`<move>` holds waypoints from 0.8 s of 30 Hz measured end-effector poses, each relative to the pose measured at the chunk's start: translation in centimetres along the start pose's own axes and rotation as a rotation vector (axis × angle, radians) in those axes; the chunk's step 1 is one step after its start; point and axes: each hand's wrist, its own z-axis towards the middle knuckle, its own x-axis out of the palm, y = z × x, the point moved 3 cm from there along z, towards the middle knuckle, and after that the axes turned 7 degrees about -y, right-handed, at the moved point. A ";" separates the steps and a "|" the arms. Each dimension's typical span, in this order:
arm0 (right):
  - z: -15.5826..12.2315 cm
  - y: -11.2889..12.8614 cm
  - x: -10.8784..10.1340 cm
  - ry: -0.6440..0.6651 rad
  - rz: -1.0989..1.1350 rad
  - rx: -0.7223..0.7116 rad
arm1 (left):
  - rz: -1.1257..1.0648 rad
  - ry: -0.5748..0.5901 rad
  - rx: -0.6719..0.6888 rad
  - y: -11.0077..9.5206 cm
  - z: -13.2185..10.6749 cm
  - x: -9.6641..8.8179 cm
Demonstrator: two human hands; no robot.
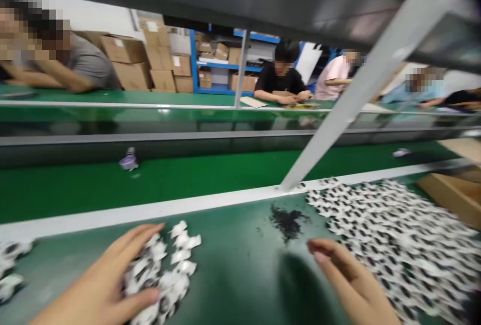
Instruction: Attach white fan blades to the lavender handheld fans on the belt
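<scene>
My left hand (128, 275) curves with thumb and fingers apart around a loose cluster of small white plastic parts (178, 277) on the green worktop. Some of these parts lie under its palm. My right hand (345, 277) hovers above the worktop, thumb and index fingertip close together; whether something tiny is between them I cannot make out. Just beyond it lies a heap of small black pieces (287, 222). To its right, white parts with dark centres (406, 245) are spread in a dense layer.
A slanted metal post (349, 99) rises from the white bench edge (225, 197). Beyond it runs a green conveyor belt (210, 172) carrying a purple-and-white piece (129, 160). A cardboard box (451, 192) stands at right. More white parts (13, 265) lie far left. Several people sit across.
</scene>
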 end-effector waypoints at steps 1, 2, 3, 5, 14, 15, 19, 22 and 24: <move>-1.1 2.4 3.2 0.145 -0.014 -0.137 | 0.017 0.124 -0.008 0.1 -0.5 -0.3; -2.1 4.7 6.2 0.290 -0.029 -0.261 | 0.034 0.207 -0.038 0.1 -0.5 -0.5; -2.9 6.8 9.0 0.407 -0.044 -0.358 | 0.031 0.249 -0.056 -0.1 -0.3 -0.7; -3.9 10.2 13.7 0.530 -0.073 -0.478 | 0.000 0.292 -0.041 -1.0 0.5 -0.7; -3.4 12.5 21.4 0.649 -0.167 -0.560 | -0.200 0.205 -0.134 0.6 1.4 -1.0; -3.4 12.3 21.3 0.634 -0.188 -0.558 | -0.193 0.186 -0.141 1.1 1.6 -1.1; -3.0 11.7 20.3 0.512 -0.286 -0.567 | -0.155 0.133 -0.165 2.8 2.4 -1.4; -2.5 12.2 20.5 0.458 -0.293 -0.586 | -0.162 0.113 -0.214 3.5 2.6 -1.1; -2.3 13.0 21.4 0.457 -0.277 -0.610 | -0.176 0.105 -0.227 3.8 2.6 -1.0</move>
